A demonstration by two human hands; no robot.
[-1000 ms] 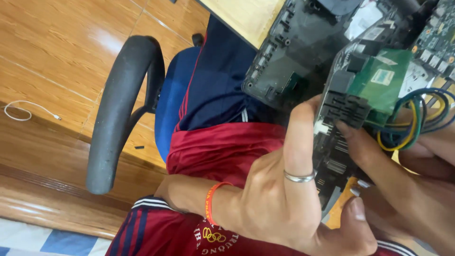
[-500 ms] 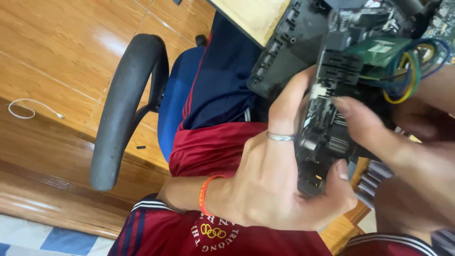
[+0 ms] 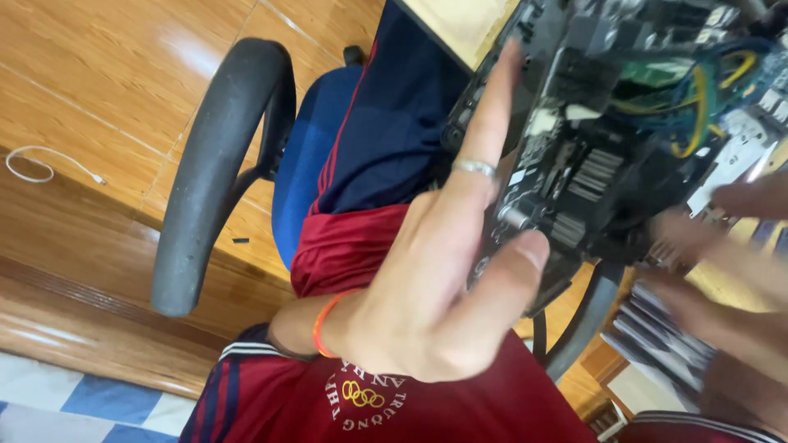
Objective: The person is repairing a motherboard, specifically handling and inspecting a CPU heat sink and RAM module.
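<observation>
While the circuit board (image 3: 607,156) tilts above, left hand (image 3: 435,287) spread under its edge, right hand (image 3: 722,279) blurred, grip unclear.

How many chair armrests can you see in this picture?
2. One black armrest curves on the left over the wooden floor. A second armrest peeks out lower right, below the circuit board, mostly hidden behind the left hand.

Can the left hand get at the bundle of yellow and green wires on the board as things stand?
Probably yes. The left hand lies open against the board, index finger stretched up along its edge. The wires sit exposed further right, with nothing covering them. The blurred right hand is lower.
</observation>
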